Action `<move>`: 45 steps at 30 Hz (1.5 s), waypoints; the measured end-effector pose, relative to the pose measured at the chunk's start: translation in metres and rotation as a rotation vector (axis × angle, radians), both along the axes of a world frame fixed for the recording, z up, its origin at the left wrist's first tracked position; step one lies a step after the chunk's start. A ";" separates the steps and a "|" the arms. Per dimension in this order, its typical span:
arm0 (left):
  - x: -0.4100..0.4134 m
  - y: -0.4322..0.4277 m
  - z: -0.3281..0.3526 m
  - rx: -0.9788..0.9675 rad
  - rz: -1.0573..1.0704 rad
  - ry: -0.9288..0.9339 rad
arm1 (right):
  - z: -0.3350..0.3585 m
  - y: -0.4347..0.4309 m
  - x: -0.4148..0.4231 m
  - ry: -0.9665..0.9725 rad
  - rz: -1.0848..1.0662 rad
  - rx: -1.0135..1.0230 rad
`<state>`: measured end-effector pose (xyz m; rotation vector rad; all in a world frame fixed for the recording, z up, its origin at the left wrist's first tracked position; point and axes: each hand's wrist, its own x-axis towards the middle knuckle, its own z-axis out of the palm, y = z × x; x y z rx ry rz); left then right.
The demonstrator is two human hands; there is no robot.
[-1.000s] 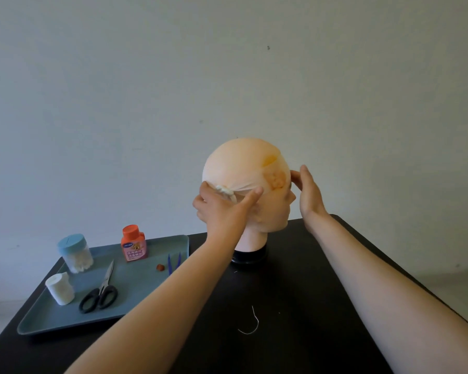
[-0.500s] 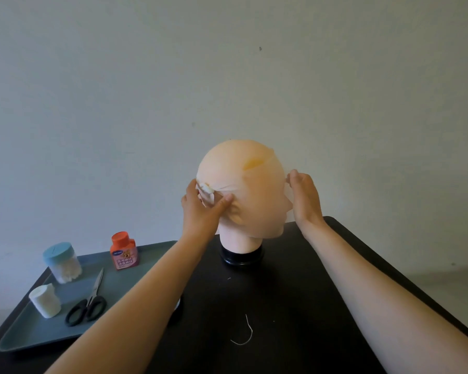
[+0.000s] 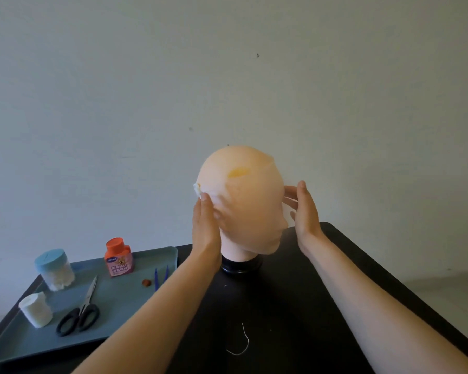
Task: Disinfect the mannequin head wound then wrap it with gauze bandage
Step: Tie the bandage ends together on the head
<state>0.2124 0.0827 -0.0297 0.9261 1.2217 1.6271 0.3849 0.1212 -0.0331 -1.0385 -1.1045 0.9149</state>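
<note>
The mannequin head (image 3: 243, 206) stands on a black base (image 3: 241, 265) on the black table, face turned right. A sheer gauze bandage (image 3: 257, 174) goes round the forehead and over a yellow-orange stain (image 3: 238, 172), with a white knot (image 3: 199, 188) at the back of the head. My left hand (image 3: 206, 225) lies flat against the back left side, fingers straight, fingertips just under the knot. My right hand (image 3: 303, 209) is at the face side with fingers extended, touching or almost touching the bandage's front.
At the left, a teal tray (image 3: 125, 314) holds a cotton-ball jar with a blue lid (image 3: 54, 269), an orange-capped disinfectant bottle (image 3: 118, 257), a gauze roll (image 3: 36, 309), black scissors (image 3: 80, 314), blue tweezers (image 3: 161, 276) and a used brown cotton ball (image 3: 146, 282). A loose thread (image 3: 241, 344) lies on the table.
The head has turned further, its face now more to the right. My left hand has let go of the knot and flattened against the head. My right hand has opened slightly.
</note>
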 end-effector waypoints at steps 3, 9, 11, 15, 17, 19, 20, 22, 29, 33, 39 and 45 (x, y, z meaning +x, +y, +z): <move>-0.004 0.001 0.004 -0.028 -0.039 -0.109 | -0.002 -0.003 0.001 0.013 -0.061 0.014; 0.003 -0.002 -0.012 -0.098 0.005 -0.157 | -0.006 -0.002 0.004 0.052 0.007 -0.151; 0.014 -0.007 -0.020 -0.096 0.026 -0.141 | -0.009 -0.005 0.003 0.109 0.117 -0.233; 0.026 -0.017 -0.022 -0.075 -0.032 -0.187 | -0.014 -0.013 -0.004 0.147 0.232 -0.274; 0.024 -0.018 -0.019 -0.090 -0.084 -0.228 | -0.013 -0.016 -0.008 0.181 0.226 -0.276; 0.019 -0.017 -0.014 -0.108 -0.098 -0.243 | -0.012 -0.019 -0.010 0.195 0.202 -0.276; 0.016 -0.017 -0.012 -0.112 -0.105 -0.246 | -0.011 -0.021 -0.011 0.194 0.189 -0.274; 0.009 -0.017 -0.010 -0.110 -0.137 -0.260 | -0.011 -0.024 -0.014 0.197 0.163 -0.270; -0.010 -0.018 -0.003 -0.088 -0.252 -0.245 | -0.014 -0.033 -0.029 0.223 0.101 -0.268; -0.017 -0.020 -0.002 -0.081 -0.300 -0.272 | -0.015 -0.036 -0.037 0.232 0.079 -0.257; -0.021 -0.023 -0.006 -0.071 -0.316 -0.245 | -0.017 -0.043 -0.046 0.233 0.059 -0.245; -0.019 -0.024 -0.017 -0.063 -0.279 -0.207 | -0.025 -0.052 -0.041 0.197 0.050 -0.212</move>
